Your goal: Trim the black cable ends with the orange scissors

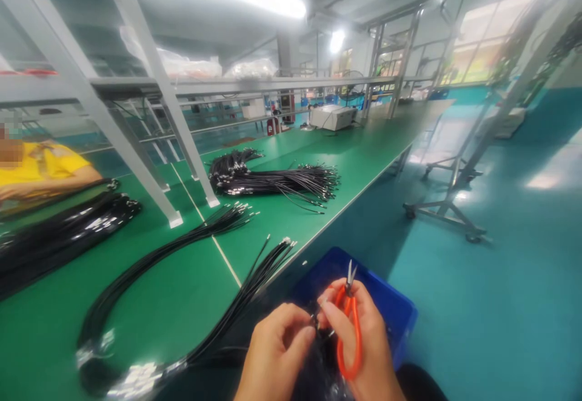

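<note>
My left hand is closed, thumb and forefinger pinched on the end of a thin black cable, mostly hidden by the fingers. Close beside it, my right hand holds a pair of scissors with orange handles, their slightly parted blades pointing up and away. The right thumb and forefinger also meet near the cable end; what they pinch is too blurred to tell. On the green table to the left, a long bundle of black cables curves round, its silvery-tipped ends spread near the edge.
A blue bin stands below my hands, beside the table edge. Further along the green table lie more black cable bundles and a white box. Metal shelf posts rise from the tabletop. A person in yellow sits at left.
</note>
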Action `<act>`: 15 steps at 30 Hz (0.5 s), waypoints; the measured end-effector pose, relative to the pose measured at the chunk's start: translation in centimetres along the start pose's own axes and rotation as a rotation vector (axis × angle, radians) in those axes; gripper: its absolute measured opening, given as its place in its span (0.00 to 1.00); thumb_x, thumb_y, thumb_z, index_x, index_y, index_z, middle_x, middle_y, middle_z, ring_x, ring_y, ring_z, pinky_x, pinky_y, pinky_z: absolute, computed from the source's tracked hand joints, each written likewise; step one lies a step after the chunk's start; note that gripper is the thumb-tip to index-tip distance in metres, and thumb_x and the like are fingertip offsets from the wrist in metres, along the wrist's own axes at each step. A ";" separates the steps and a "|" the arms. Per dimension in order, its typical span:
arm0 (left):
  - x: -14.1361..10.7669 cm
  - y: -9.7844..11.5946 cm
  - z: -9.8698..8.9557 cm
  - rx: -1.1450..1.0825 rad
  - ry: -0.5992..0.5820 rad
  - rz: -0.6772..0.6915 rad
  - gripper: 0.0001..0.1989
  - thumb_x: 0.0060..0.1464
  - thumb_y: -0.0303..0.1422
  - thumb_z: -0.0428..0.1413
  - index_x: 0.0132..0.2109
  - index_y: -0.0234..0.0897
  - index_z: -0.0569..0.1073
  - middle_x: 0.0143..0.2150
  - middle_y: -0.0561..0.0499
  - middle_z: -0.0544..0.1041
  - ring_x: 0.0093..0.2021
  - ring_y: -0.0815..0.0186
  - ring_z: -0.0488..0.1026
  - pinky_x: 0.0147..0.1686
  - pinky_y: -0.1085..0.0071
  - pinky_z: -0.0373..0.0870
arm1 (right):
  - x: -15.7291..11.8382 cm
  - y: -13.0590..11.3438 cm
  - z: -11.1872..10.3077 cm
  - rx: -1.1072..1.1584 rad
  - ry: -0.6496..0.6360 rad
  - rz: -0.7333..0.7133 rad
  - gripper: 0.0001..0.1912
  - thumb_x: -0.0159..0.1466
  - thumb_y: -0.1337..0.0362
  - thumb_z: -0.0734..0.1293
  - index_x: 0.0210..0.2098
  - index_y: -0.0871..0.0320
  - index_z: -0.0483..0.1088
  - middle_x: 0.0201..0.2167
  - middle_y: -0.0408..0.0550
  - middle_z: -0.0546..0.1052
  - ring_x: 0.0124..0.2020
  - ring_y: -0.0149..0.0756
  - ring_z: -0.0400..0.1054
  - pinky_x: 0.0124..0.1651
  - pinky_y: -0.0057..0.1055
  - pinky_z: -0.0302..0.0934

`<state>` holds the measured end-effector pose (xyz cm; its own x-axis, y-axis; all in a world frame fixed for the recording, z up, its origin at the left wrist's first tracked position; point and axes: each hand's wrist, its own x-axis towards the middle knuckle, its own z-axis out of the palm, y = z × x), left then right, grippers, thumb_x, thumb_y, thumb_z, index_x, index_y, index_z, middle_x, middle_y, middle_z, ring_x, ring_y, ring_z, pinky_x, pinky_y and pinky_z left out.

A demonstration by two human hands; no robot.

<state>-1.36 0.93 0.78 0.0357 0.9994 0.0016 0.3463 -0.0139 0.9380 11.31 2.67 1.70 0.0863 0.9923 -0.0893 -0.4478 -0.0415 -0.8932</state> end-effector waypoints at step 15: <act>-0.6 0.5 -0.2 -0.259 -0.061 -0.039 0.08 0.53 0.35 0.55 0.29 0.36 0.70 0.25 0.53 0.72 0.27 0.67 0.67 0.30 0.72 0.63 | -0.9 -0.8 0.6 0.218 -0.092 0.234 0.09 0.51 0.67 0.72 0.30 0.56 0.67 0.21 0.38 0.71 0.21 0.28 0.61 0.26 0.24 0.58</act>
<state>-1.35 0.32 1.34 0.0862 0.9950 -0.0503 0.0978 0.0418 0.9943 11.09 1.88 2.73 -0.1175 0.9657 -0.2317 -0.6267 -0.2531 -0.7370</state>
